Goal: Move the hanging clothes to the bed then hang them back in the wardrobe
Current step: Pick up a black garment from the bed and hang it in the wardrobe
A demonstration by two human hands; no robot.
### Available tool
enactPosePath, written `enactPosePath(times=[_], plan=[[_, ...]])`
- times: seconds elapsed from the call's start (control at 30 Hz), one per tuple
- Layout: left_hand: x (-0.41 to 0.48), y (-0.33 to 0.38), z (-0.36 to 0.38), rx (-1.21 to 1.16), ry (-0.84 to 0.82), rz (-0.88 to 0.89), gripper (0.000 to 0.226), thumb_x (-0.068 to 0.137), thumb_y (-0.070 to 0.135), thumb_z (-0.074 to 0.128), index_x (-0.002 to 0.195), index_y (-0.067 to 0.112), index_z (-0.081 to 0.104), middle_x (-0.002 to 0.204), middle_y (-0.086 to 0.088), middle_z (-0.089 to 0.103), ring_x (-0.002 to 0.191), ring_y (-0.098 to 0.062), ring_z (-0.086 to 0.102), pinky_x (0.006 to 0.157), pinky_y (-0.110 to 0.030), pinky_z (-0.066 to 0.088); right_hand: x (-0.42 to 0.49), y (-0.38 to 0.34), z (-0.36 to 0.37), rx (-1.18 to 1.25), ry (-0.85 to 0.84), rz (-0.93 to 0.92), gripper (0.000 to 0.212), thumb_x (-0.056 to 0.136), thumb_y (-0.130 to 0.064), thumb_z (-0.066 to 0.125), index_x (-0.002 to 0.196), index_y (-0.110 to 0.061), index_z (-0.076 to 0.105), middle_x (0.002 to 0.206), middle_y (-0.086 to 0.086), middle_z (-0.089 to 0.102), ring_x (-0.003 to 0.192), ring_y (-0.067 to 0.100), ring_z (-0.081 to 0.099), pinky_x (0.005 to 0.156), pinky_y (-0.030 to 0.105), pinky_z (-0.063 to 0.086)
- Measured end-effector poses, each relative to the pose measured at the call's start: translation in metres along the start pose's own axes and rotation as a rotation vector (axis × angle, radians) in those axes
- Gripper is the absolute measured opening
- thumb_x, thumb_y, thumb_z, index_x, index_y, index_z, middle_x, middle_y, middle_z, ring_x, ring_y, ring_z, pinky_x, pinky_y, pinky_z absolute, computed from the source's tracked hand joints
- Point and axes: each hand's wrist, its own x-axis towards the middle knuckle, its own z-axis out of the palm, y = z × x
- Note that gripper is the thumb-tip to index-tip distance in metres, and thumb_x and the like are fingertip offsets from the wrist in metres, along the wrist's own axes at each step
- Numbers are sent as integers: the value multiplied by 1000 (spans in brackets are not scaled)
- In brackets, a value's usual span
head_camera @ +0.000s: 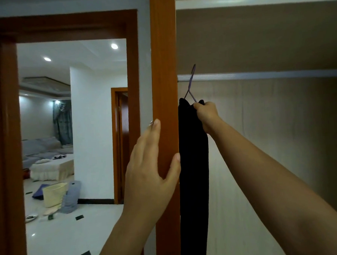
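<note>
A long black garment (194, 165) hangs from a purple hanger (191, 85) whose hook sits over the silver wardrobe rail (258, 75), at the rail's left end. My right hand (207, 113) grips the top of the garment and the hanger's shoulder. My left hand (152, 167) rests flat on the orange wooden wardrobe post (164, 69), fingers straight up its left face and thumb round its right edge. No other clothes hang on the rail.
A shelf (254, 1) runs above the rail inside the beige wardrobe. To the left a brown door frame (11, 116) opens onto a tiled room with a covered sofa (45, 147), a pale basket (54, 193) and items on the floor.
</note>
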Motion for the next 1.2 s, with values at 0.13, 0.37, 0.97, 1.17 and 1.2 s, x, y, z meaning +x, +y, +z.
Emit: enactPosePath(times=[0.13,0.37,0.97,1.17,1.2], plan=[[1,0,3,-15,34,5,61,82,51,38,137,42,13,134,27,25,128,6,23,98,-12,23,5,8,3,-21,-5,-17,15,92,-14,47,102,-3,51,78,7,53,69,19,54,55,26,44],[0,2,10,-38,92,-21,58,82,49,37,136,39,17,136,20,29,128,2,26,97,-12,24,3,29,-10,-76,6,-8,14,91,-16,50,96,-3,53,76,8,55,64,20,55,54,27,46],[-91,41,36,-112,-2,289,38,85,11,51,124,13,48,126,-14,56,120,-22,46,100,-31,36,-229,146,-141,-548,122,60,29,88,-17,57,117,-17,57,108,1,63,101,15,60,94,31,48],[-202,47,72,-427,-623,50,31,85,20,46,113,13,56,108,-4,63,100,-15,57,84,-29,47,-393,234,-218,-855,297,573,38,88,-22,58,124,-11,54,119,4,61,100,15,58,84,23,41],[-224,46,78,-462,-757,-39,31,86,20,46,114,13,57,109,-4,63,100,-17,59,83,-31,49,-421,245,-226,-878,308,669,39,89,-21,57,126,-10,52,122,6,60,105,19,59,84,23,41]])
